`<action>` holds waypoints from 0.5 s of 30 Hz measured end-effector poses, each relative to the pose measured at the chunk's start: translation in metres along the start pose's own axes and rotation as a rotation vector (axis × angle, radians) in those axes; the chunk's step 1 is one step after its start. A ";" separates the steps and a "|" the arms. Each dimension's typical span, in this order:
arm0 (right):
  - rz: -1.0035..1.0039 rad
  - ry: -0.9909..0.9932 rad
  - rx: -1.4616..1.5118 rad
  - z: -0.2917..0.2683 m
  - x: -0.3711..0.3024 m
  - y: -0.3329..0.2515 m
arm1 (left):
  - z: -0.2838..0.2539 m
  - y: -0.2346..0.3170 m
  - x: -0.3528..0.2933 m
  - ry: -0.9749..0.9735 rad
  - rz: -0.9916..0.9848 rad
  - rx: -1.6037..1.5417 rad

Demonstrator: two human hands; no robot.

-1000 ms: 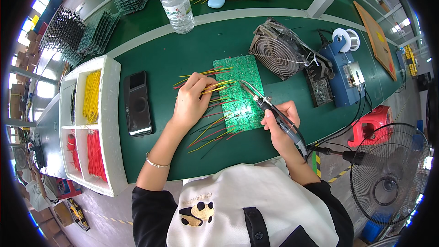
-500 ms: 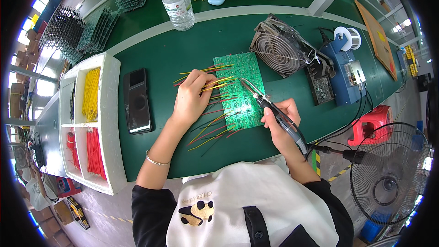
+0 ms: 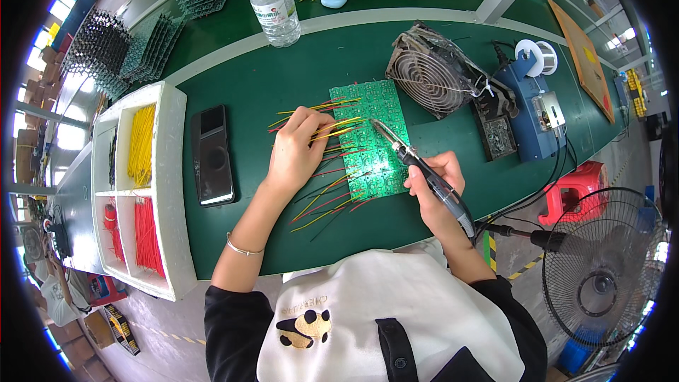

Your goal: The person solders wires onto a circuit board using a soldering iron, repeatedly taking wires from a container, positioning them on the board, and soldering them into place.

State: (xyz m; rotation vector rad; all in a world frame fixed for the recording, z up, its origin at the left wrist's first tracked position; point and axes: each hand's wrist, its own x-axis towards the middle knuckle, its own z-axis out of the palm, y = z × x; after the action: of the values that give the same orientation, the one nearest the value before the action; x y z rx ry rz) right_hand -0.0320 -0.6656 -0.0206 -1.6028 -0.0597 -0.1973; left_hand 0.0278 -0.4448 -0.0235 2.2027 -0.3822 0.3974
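Note:
A green circuit board panel [image 3: 385, 110] lies on the table, with red, yellow and black wires [image 3: 322, 206] sticking out from its left side. My left hand [image 3: 300, 143] is closed at the board's left edge, pinching a yellow wire [image 3: 342, 126] whose end reaches onto the board. In my right hand [image 3: 437, 182] is a soldering iron [image 3: 440, 187], gripped like a pen. Its tip points up and left, at or very near the end of that yellow wire; actual contact is too small to tell.
A white divided box [image 3: 180, 191] of yellow and red wires stands left, beside a black phone [image 3: 212, 155]. Beyond the board are a small dusty fan [image 3: 428, 74] and a blue machine with a solder spool [image 3: 534, 110]. A water bottle [image 3: 274, 10] stands at the back.
The soldering iron's tip has shifted very slightly at the wire end. My left hand keeps its place and its pinch; the board looks almost unmoved.

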 end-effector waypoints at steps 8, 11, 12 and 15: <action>0.018 0.008 0.038 -0.002 -0.001 -0.002 | 0.000 -0.001 0.000 0.002 0.011 -0.010; 0.021 0.005 0.041 -0.002 0.000 -0.002 | 0.000 0.000 0.001 -0.001 0.009 -0.010; 0.023 0.008 0.044 -0.002 0.000 -0.002 | 0.000 -0.002 0.001 0.015 0.037 0.007; 0.023 0.021 0.054 -0.002 -0.001 -0.003 | 0.000 -0.001 0.001 0.026 0.064 0.033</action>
State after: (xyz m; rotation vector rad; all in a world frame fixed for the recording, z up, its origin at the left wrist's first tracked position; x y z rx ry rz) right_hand -0.0333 -0.6676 -0.0181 -1.5466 -0.0306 -0.1932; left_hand 0.0292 -0.4440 -0.0238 2.2197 -0.4359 0.4703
